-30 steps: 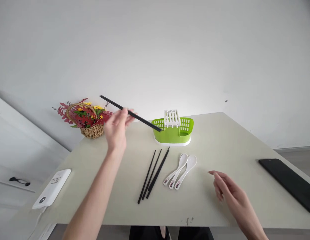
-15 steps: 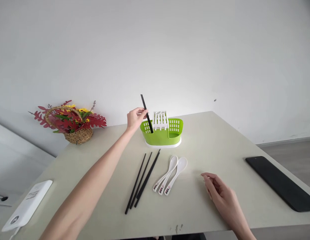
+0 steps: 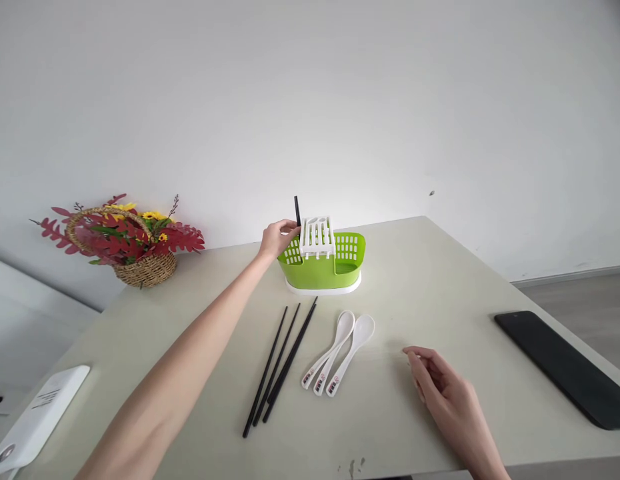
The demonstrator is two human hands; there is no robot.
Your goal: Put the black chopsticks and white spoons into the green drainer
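At the left end of the green cutlery basket (image 3: 317, 273), my left hand (image 3: 279, 239) has its fingers closed on black chopsticks (image 3: 297, 208). They stand nearly upright, their lower part hidden by the hand and the basket. A white slotted rack (image 3: 317, 237) sits across the basket's middle. In front of it, several black chopsticks (image 3: 290, 353) lie slanted on the table, with three white spoons (image 3: 353, 347) to their right. My right hand (image 3: 447, 400) rests on the table right of the spoons, holding nothing, fingers loosely curled and thumb slightly apart.
A wicker basket of red and yellow flowers (image 3: 145, 270) stands at the back left. A white device (image 3: 43, 413) lies at the left edge. A long black flat object (image 3: 560, 367) lies along the right side. A wall (image 3: 310, 120) rises behind the table.
The chopsticks in my left hand have gone from leaning left to nearly upright, lower and closer to the rack. My right hand stays put. The view has shifted slightly.
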